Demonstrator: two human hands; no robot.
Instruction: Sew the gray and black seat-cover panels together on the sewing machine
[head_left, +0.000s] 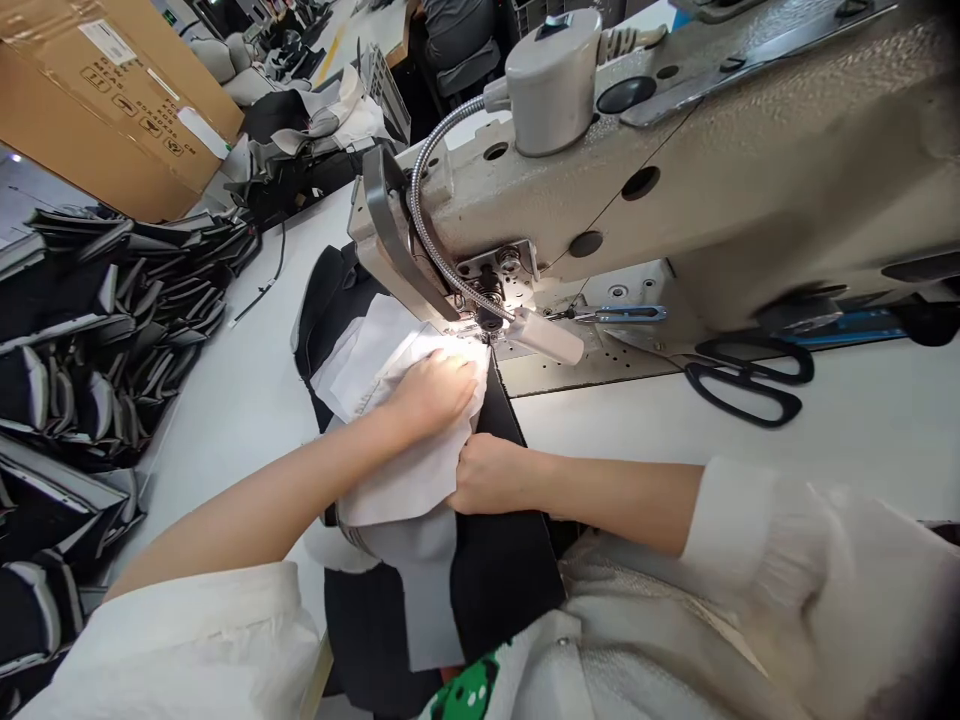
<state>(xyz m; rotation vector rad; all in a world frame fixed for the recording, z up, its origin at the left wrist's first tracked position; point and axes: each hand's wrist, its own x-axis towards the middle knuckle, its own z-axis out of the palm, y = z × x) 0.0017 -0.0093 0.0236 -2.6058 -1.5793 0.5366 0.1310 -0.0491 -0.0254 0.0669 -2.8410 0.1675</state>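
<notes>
Right hand (491, 474) clamped on cloth (409, 488); left hand (436, 390) at its 11 o'clock, curled on top, grip unclear.

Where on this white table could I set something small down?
Bare white table shows between the black-handled scissors and the right forearm, and between the stacked dark pieces and the white fabric. It's crowded under the sewing machine, where the left hand rests on the fabric.
</notes>
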